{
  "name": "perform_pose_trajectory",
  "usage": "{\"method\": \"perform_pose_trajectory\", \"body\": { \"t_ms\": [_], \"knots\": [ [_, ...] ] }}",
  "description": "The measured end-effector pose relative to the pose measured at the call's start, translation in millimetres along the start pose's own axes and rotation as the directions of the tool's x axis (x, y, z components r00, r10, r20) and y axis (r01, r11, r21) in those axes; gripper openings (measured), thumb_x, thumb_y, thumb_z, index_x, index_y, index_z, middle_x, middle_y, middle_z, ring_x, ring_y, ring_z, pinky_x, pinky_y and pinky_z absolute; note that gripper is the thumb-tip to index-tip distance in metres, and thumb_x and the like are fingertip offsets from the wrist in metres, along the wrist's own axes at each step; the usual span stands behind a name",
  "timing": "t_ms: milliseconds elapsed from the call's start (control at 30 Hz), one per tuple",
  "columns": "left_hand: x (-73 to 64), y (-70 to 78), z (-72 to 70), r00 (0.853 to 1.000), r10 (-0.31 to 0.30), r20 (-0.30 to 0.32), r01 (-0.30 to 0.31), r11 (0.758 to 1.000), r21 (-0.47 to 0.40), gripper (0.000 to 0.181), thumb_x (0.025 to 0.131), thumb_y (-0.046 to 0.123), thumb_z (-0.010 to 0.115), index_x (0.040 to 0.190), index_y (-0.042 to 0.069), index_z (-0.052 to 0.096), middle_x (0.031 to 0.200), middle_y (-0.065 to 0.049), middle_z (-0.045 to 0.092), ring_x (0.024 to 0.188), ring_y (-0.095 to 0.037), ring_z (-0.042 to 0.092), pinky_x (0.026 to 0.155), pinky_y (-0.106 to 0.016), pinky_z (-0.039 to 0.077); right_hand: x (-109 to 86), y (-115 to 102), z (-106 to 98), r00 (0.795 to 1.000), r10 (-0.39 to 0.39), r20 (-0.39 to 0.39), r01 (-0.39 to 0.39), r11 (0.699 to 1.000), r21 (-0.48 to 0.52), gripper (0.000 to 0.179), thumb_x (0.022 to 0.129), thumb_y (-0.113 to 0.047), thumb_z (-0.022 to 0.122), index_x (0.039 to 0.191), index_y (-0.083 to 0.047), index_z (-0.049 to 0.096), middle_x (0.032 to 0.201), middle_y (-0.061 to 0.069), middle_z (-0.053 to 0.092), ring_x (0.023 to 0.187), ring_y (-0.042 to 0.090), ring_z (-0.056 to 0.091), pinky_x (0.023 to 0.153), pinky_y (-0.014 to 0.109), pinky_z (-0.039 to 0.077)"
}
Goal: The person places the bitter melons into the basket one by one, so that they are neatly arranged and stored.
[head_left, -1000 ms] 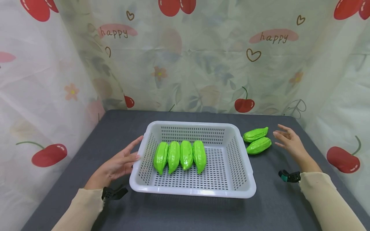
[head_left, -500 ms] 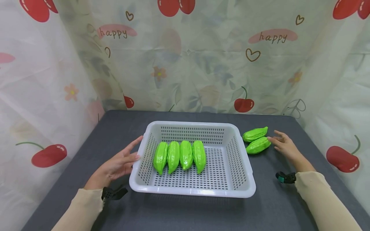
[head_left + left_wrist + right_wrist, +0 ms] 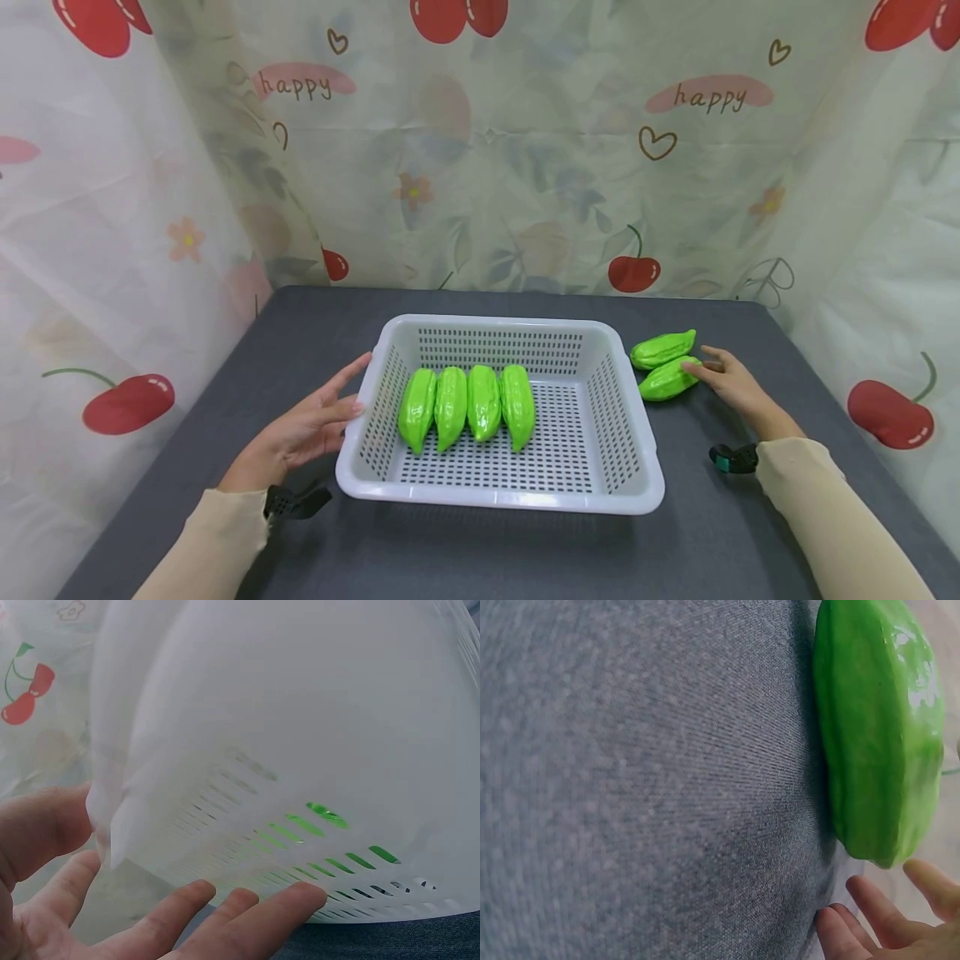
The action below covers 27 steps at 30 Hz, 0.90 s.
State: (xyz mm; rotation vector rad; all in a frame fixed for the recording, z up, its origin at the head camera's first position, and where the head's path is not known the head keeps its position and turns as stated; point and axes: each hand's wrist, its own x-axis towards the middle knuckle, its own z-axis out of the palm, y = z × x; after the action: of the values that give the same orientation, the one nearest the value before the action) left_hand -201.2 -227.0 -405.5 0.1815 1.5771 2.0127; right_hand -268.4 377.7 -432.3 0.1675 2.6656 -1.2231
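My left hand (image 3: 300, 429) is at the left side of a white plastic basket (image 3: 498, 497), fingers extended and touching its rim. In the left wrist view, the fingers (image 3: 180, 904) lie along the basket's outer wall (image 3: 315, 697). Inside the basket, several green ridged bitter melons (image 3: 483, 404) lie side by side in its left half. Two more rest on the table right of the basket: a rear one (image 3: 663, 350) and a front one (image 3: 666, 381). My right hand (image 3: 738, 387) is at the front melon's right end, fingers loosely extended; the right wrist view shows them just beyond the melon's (image 3: 877, 742) tip.
A dark grey table (image 3: 480, 558) carries everything. Patterned curtains (image 3: 525, 167) enclose its back and both sides. The basket's perforated right wall (image 3: 613, 425) stands between the loose melons and those inside. Each wrist wears a black strap (image 3: 296, 502).
My right hand has moved left and slightly down, up to the front loose melon's end. The left hand, basket and melons have stayed in place.
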Motion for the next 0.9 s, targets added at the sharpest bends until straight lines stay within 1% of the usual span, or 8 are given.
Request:
{"method": "perform_pose_trajectory", "body": {
  "t_ms": [167, 367, 633, 733, 900],
  "knots": [
    [0.5, -0.3, 0.4, 1.000, -0.001, -0.009, 0.001, 1.000, 0.006, 0.084, 0.097, 0.007, 0.055, 0.153, 0.045, 0.005, 0.159, -0.017, 0.019, 0.124, -0.039, 0.054, 0.093, -0.064, 0.044, 0.3, -2.4, 0.9, 1.000, 0.002, 0.017, -0.001, 0.999, -0.049, 0.094, 0.096, -0.055, 0.047, 0.151, 0.007, 0.002, 0.147, 0.043, 0.016, 0.135, 0.057, 0.023, 0.107, 0.065, 0.028],
    [0.2, -0.3, 0.0, 1.000, 0.001, -0.006, -0.001, 1.000, 0.005, 0.084, 0.097, 0.006, 0.054, 0.153, 0.045, 0.005, 0.159, -0.017, 0.019, 0.124, -0.039, 0.054, 0.093, -0.064, 0.044, 0.5, -4.6, 2.9, 1.000, 0.019, 0.017, -0.017, 0.996, -0.092, 0.092, 0.096, -0.055, 0.046, 0.150, 0.010, 0.008, 0.147, 0.043, 0.018, 0.134, 0.055, 0.025, 0.107, 0.064, 0.029],
    [0.1, -0.5, -0.1, 1.000, 0.006, -0.001, -0.006, 1.000, 0.002, 0.084, 0.097, 0.005, 0.053, 0.153, 0.045, 0.006, 0.156, -0.013, 0.027, 0.124, -0.037, 0.055, 0.093, -0.063, 0.044, 0.1, -5.1, 4.1, 0.999, 0.046, 0.000, -0.046, 0.993, -0.106, 0.091, 0.096, -0.057, 0.045, 0.149, 0.010, 0.015, 0.145, 0.042, 0.021, 0.132, 0.054, 0.027, 0.106, 0.064, 0.030],
    [0.1, -0.5, 0.0, 1.000, 0.006, 0.001, -0.006, 1.000, -0.002, 0.084, 0.097, 0.005, 0.053, 0.153, 0.045, 0.005, 0.156, -0.013, 0.027, 0.124, -0.038, 0.054, 0.093, -0.063, 0.044, 0.3, -4.6, 4.6, 0.999, 0.049, -0.015, -0.050, 0.993, -0.106, 0.091, 0.095, -0.058, 0.046, 0.149, 0.009, 0.017, 0.145, 0.041, 0.023, 0.131, 0.053, 0.029, 0.106, 0.063, 0.031],
    [-0.2, -0.5, -0.1, 1.000, 0.011, 0.006, -0.011, 1.000, -0.005, 0.084, 0.098, 0.004, 0.052, 0.153, 0.044, 0.005, 0.157, -0.014, 0.025, 0.124, -0.038, 0.054, 0.093, -0.063, 0.044, 0.0, -3.2, 5.0, 0.999, 0.030, -0.035, -0.033, 0.996, -0.088, 0.092, 0.093, -0.058, 0.049, 0.149, 0.009, 0.019, 0.145, 0.041, 0.024, 0.132, 0.053, 0.029, 0.106, 0.063, 0.031]
  ]
}}
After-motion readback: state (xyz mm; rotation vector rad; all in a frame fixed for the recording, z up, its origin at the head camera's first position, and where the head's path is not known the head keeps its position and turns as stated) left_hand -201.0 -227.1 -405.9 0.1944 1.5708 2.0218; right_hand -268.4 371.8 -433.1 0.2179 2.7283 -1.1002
